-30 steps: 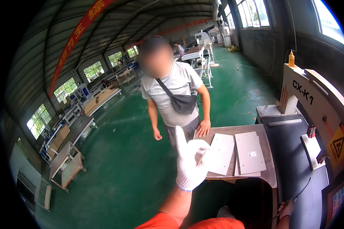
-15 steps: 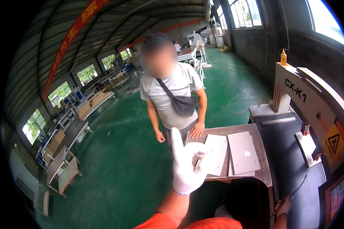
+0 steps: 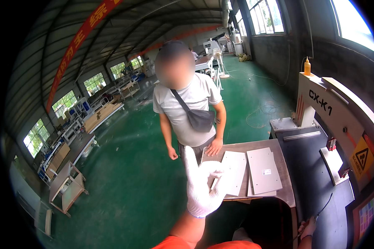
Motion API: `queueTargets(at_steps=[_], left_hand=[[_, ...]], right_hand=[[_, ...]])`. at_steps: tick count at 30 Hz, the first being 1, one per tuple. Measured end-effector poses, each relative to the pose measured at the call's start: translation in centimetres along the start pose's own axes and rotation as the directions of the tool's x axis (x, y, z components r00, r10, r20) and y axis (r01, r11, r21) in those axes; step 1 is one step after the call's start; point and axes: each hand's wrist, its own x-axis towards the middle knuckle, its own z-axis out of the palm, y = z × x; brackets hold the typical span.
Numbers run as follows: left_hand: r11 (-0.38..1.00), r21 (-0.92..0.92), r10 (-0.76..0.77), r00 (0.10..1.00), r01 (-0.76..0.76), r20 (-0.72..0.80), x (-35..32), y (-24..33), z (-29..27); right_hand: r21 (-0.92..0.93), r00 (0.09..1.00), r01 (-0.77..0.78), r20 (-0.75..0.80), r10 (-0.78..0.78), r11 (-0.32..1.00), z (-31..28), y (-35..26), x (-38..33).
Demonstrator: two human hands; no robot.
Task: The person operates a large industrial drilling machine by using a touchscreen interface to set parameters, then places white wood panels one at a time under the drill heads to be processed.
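My left hand (image 3: 202,189), in a white knit glove, is raised in front of me. One finger points up, the others curve forward with a gap between them, and nothing shows in its grasp. Behind it, pale flat panels with small holes lie on a small table (image 3: 274,150): one panel (image 3: 235,170) at the left, and a stack (image 3: 265,172) with a white label at the right. Low at the right, my right hand (image 3: 306,228) is closed around a thin dark wand-like tool (image 3: 325,204) with a bent tip, beside the machine's black bed.
Across the table stands a person (image 3: 187,108) with a hand on its far edge. A machine with a pale arm (image 3: 340,108) and black bed (image 3: 299,153) stands at the right, an orange bottle (image 3: 307,66) on top. A wooden cart (image 3: 68,189) stands at the left.
The view has shifted slightly, so the table and panels sit a little lower. My left hand stays raised, its curled fingers turned slightly; the right hand keeps its hold on the tool.
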Motion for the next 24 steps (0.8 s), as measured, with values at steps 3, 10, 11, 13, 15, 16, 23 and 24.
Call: queueTargets(at_steps=[3, 10, 11, 13, 15, 16, 23, 24], left_hand=[[0.999, -0.038, 0.029, 0.999, -0.030, -0.032, 0.3, 0.4, 0.2], [0.992, -0.094, -0.079, 0.997, 0.079, 0.005, 0.0, -1.8, 0.2], [0.991, -0.095, -0.091, 0.996, 0.092, 0.016, 0.2, -1.7, 0.3], [0.988, -0.096, -0.115, 0.993, 0.118, 0.038, 0.4, -1.3, 0.2], [0.998, -0.038, -0.042, 0.999, 0.043, 0.027, 0.5, -1.4, 0.1], [0.997, -0.071, -0.033, 0.999, 0.033, 0.004, 0.6, -1.7, 0.2], [0.994, -0.108, -0.030, 0.993, 0.018, -0.111, 0.2, -0.4, -1.1], [0.992, -0.126, -0.019, 0.994, 0.005, -0.110, 0.2, -0.8, -1.3]], right_hand=[[0.016, 0.999, 0.032, -0.012, -0.032, 0.999, -0.2, 0.2, 1.2], [-0.037, 0.999, 0.029, 0.015, -0.029, 0.999, -0.4, 0.5, 0.4], [-0.019, 1.000, 0.022, -0.007, -0.022, 1.000, -0.3, 0.4, 0.9], [0.005, 1.000, 0.009, -0.006, -0.009, 1.000, -0.2, 0.5, 1.6], [0.007, 1.000, -0.003, 0.027, 0.003, 1.000, -1.0, 0.7, 1.7], [-0.012, 0.999, 0.025, 0.030, -0.025, 1.000, -1.1, 0.6, 2.0], [-0.034, 1.000, 0.015, 0.002, -0.015, 0.999, -0.3, 0.4, 1.2], [-0.025, 1.000, 0.002, -0.001, -0.002, 1.000, -0.8, 0.4, 1.9]])
